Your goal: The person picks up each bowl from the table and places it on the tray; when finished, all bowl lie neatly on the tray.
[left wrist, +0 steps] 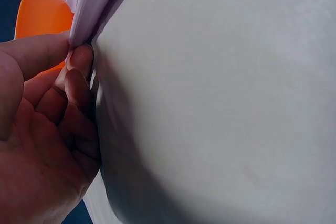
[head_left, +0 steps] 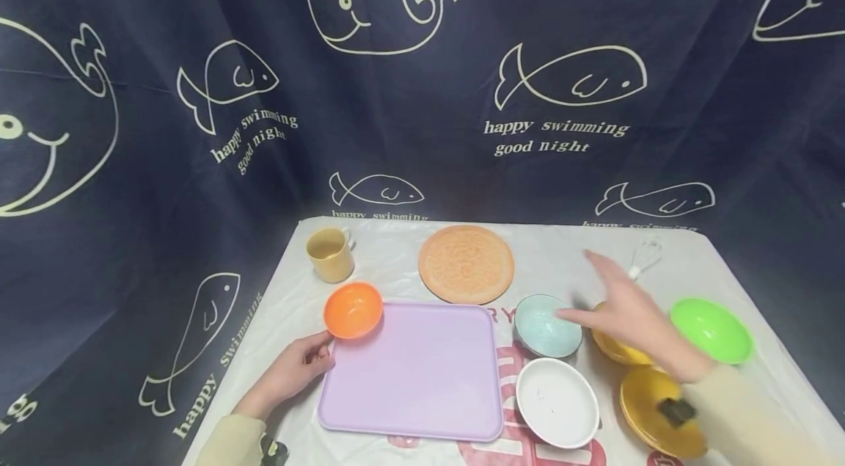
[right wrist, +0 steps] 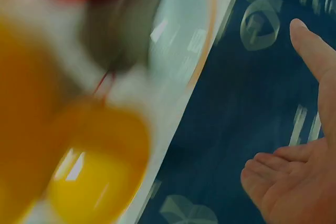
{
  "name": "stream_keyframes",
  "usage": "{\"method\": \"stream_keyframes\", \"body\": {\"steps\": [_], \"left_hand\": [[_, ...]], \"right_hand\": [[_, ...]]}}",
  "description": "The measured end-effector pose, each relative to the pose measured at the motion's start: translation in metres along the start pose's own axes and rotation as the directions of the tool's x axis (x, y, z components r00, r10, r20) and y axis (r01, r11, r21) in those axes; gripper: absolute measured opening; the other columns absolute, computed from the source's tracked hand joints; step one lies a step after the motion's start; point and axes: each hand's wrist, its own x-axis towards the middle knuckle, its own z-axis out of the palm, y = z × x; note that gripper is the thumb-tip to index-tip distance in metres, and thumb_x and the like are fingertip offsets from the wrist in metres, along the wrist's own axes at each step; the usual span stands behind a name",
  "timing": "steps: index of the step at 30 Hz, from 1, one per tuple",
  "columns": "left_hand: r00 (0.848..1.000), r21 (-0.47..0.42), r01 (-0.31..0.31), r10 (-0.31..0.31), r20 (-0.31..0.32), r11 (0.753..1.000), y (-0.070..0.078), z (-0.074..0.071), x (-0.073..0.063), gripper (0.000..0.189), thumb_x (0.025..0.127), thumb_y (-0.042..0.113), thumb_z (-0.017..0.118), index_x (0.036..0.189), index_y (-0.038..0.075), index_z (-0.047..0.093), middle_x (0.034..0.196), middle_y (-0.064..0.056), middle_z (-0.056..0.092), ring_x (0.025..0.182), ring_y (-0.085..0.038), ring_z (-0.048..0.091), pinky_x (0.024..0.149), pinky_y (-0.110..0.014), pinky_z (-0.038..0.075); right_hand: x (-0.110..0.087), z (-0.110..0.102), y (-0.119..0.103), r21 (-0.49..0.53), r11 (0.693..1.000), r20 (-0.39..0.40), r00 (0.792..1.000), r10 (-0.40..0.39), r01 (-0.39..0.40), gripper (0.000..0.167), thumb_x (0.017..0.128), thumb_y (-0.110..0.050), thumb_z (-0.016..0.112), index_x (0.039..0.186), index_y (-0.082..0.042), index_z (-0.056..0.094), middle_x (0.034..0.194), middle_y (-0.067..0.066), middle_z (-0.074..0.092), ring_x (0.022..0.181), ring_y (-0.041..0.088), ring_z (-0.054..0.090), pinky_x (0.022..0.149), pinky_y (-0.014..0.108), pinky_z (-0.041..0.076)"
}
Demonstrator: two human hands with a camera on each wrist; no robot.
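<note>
My left hand (head_left: 300,367) pinches the left edge of a lilac rectangular tray (head_left: 412,378), just below an orange bowl (head_left: 353,311) that sits on the tray's upper left corner. In the left wrist view, thumb and curled fingers meet at the tray's rim. My right hand (head_left: 630,312), blurred, hovers with fingers spread and nothing in them. Beneath and beside it are a light blue bowl (head_left: 546,326) and a yellow bowl (head_left: 617,345), partly hidden by the hand. The right wrist view also shows this hand open.
A white bowl (head_left: 557,403), an amber dish (head_left: 650,407) and a green bowl (head_left: 713,332) stand on the right. Towards the back are a tan mug (head_left: 331,255), a round pizza-like disc (head_left: 466,264) and a whisk (head_left: 644,257). A dark curtain (head_left: 422,121) hangs behind the table.
</note>
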Motion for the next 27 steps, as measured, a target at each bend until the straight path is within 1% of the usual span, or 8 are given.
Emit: {"method": "stream_keyframes", "body": {"steps": [4, 7, 12, 16, 20, 23, 25, 27], "left_hand": [[1.000, 0.002, -0.007, 0.007, 0.002, 1.000, -0.001, -0.001, 0.000, 0.058, 0.095, 0.014, 0.074, 0.148, 0.000, 0.056, 0.082, 0.003, 0.058, 0.072, -0.013, 0.051, 0.070, -0.028, 0.045], [1.000, 0.002, -0.015, 0.015, 0.005, 1.000, -0.001, -0.002, -0.001, 0.058, 0.095, 0.014, 0.075, 0.148, 0.000, 0.056, 0.082, 0.003, 0.057, 0.073, -0.013, 0.051, 0.071, -0.028, 0.045], [1.000, -0.013, -0.013, 0.013, 0.013, 1.000, -0.002, -0.002, 0.000, 0.058, 0.094, 0.015, 0.075, 0.148, 0.000, 0.057, 0.081, 0.002, 0.056, 0.071, -0.013, 0.050, 0.069, -0.028, 0.044], [1.000, -0.016, -0.005, 0.005, 0.005, 1.000, -0.003, -0.004, -0.002, 0.059, 0.095, 0.017, 0.075, 0.148, 0.001, 0.057, 0.082, 0.002, 0.057, 0.072, -0.013, 0.050, 0.068, -0.028, 0.043], [1.000, -0.015, -0.013, 0.014, 0.004, 1.000, -0.005, -0.004, -0.002, 0.059, 0.095, 0.016, 0.075, 0.148, 0.001, 0.057, 0.083, 0.003, 0.058, 0.072, -0.013, 0.051, 0.068, -0.027, 0.044], [1.000, -0.015, -0.030, 0.030, 0.005, 0.999, -0.007, -0.004, -0.001, 0.059, 0.094, 0.017, 0.076, 0.148, 0.002, 0.057, 0.083, 0.003, 0.058, 0.073, -0.013, 0.051, 0.068, -0.027, 0.044], [0.999, -0.012, -0.041, 0.041, 0.006, 0.999, -0.009, -0.004, 0.000, 0.059, 0.094, 0.019, 0.076, 0.148, 0.003, 0.057, 0.082, 0.004, 0.058, 0.073, -0.012, 0.051, 0.068, -0.027, 0.044], [0.999, -0.006, -0.051, 0.051, 0.006, 0.999, -0.010, -0.004, 0.001, 0.059, 0.094, 0.019, 0.076, 0.148, 0.003, 0.057, 0.082, 0.004, 0.058, 0.073, -0.012, 0.051, 0.068, -0.027, 0.044]], "right_hand": [[-0.028, -0.036, 0.075, -0.063, 0.991, -0.042, 0.992, 0.120, -0.122, 0.123, 0.081, -0.049, 0.088, 0.160, 0.012, 0.015, 0.155, 0.044, 0.026, 0.139, 0.066, 0.026, 0.105, 0.079, 0.024], [-0.050, -0.053, 0.127, -0.131, 0.966, -0.076, 0.974, 0.214, -0.222, 0.121, 0.084, -0.049, 0.084, 0.156, 0.018, 0.014, 0.149, 0.049, 0.027, 0.134, 0.070, 0.026, 0.101, 0.081, 0.025], [-0.082, -0.061, 0.184, -0.188, 0.920, -0.066, 0.939, 0.338, -0.345, 0.124, 0.086, -0.053, 0.080, 0.149, 0.027, 0.010, 0.142, 0.056, 0.022, 0.125, 0.074, 0.027, 0.094, 0.082, 0.029], [-0.089, -0.053, 0.204, -0.179, 0.909, -0.024, 0.925, 0.379, -0.376, 0.127, 0.087, -0.055, 0.079, 0.148, 0.029, 0.006, 0.141, 0.058, 0.018, 0.123, 0.076, 0.026, 0.093, 0.083, 0.029], [-0.089, -0.047, 0.210, -0.132, 0.927, -0.026, 0.937, 0.350, -0.350, 0.123, 0.087, -0.051, 0.080, 0.148, 0.028, 0.008, 0.139, 0.058, 0.022, 0.122, 0.075, 0.029, 0.092, 0.082, 0.030], [-0.088, -0.045, 0.209, -0.110, 0.945, -0.038, 0.951, 0.306, -0.308, 0.117, 0.086, -0.046, 0.082, 0.148, 0.028, 0.016, 0.135, 0.056, 0.032, 0.117, 0.069, 0.041, 0.088, 0.077, 0.038], [-0.088, -0.043, 0.207, -0.106, 0.957, -0.062, 0.962, 0.266, -0.271, 0.106, 0.083, -0.043, 0.087, 0.144, 0.024, 0.032, 0.124, 0.049, 0.049, 0.104, 0.051, 0.057, 0.080, 0.060, 0.049], [-0.089, -0.041, 0.206, -0.096, 0.969, -0.086, 0.972, 0.220, -0.228, 0.091, 0.077, -0.037, 0.092, 0.133, 0.019, 0.046, 0.107, 0.036, 0.060, 0.088, 0.027, 0.061, 0.069, 0.041, 0.050]]}}
